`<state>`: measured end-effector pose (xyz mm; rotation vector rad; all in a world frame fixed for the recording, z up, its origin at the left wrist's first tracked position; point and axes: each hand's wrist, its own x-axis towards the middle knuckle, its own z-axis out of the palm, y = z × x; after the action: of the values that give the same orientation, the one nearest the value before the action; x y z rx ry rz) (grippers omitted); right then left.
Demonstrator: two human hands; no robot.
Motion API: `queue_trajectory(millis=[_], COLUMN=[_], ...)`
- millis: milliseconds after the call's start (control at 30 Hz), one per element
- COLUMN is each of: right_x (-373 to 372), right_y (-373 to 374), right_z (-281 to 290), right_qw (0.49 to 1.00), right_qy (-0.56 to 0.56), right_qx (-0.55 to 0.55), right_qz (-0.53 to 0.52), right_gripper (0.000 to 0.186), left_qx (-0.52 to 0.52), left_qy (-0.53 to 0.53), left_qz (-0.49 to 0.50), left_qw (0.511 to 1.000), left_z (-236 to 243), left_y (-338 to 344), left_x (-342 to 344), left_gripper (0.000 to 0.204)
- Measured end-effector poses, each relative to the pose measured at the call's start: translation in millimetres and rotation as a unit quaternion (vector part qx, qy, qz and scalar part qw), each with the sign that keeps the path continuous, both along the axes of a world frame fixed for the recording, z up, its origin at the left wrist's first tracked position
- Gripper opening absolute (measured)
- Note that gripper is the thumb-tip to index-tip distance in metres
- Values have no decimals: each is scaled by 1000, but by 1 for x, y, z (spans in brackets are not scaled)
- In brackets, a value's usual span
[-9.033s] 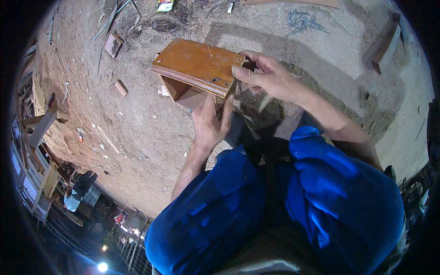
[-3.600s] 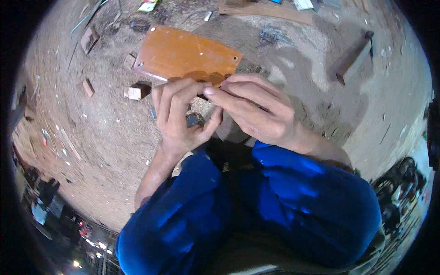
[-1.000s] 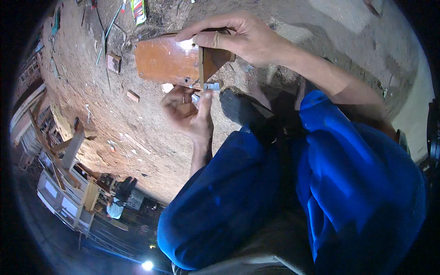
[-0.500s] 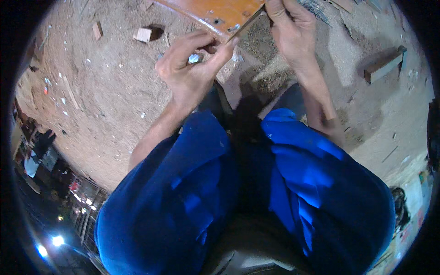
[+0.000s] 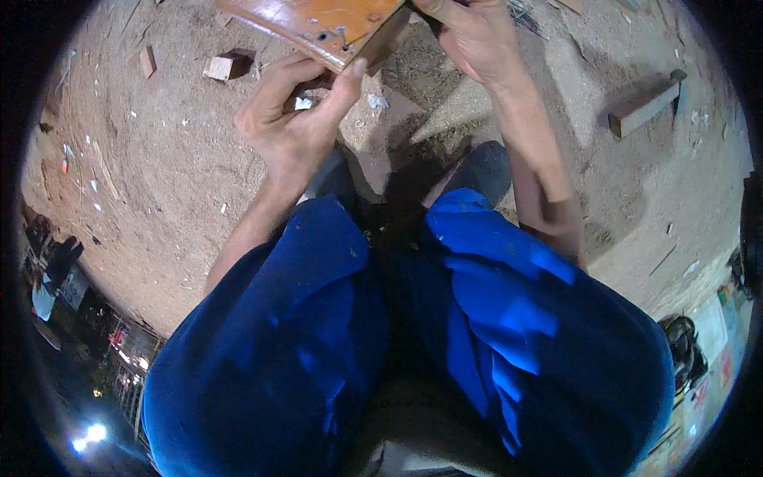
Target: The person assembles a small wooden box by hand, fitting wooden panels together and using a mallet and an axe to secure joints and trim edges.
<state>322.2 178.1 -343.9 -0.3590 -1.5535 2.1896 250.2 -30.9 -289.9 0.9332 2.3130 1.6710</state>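
A small wooden block point(image 5: 228, 65) lies on the sawdust-covered ground point(image 5: 159, 175) at far left. The left hand point(image 5: 298, 119) is cupped beneath the near edge of the orange-brown wooden panel point(image 5: 318, 22), thumb pressed on the edge, apparently to steady it; small pale pieces point(image 5: 303, 103) rest in the palm. The right hand point(image 5: 473, 40) closes on the panel's right end, supporting it off the ground. A wooden offcut point(image 5: 645, 103) lies at right.

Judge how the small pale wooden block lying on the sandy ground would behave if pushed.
The small pale wooden block looks rigid, so it should likely slide rather than roll on its flat faces. The sandy ground is loose with chips, so it would probably drag and stop quickly.
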Motion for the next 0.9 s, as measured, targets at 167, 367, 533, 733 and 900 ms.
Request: queue_trajectory(millis=[167,367,533,733,900], right_x=[-9,0,5,5,8], right_y=[5,6,5,7,11], right_z=[-6,14,28,24,29], right_qw=[996,999,1000,1000,998], right_qy=[33,-28,9,-4,37], right_qx=[-72,-7,20,-15,32], right_qz=[44,28,5,-4,-43], right_gripper=[32,26,24,19,17], left_qx=[-25,-17,-42,-48,-89], left_qy=[24,-6,-32,-60,-48], left_qz=[-26,-28,-22,-39,-64], left_qw=[999,999,998,996,993], left_z=[1,1,4,5,9], left_y=[-4,-7,-11,-15,-17], left_x=[-3,-3,-5,-10,-13], left_gripper=[24,23,23,22,24])
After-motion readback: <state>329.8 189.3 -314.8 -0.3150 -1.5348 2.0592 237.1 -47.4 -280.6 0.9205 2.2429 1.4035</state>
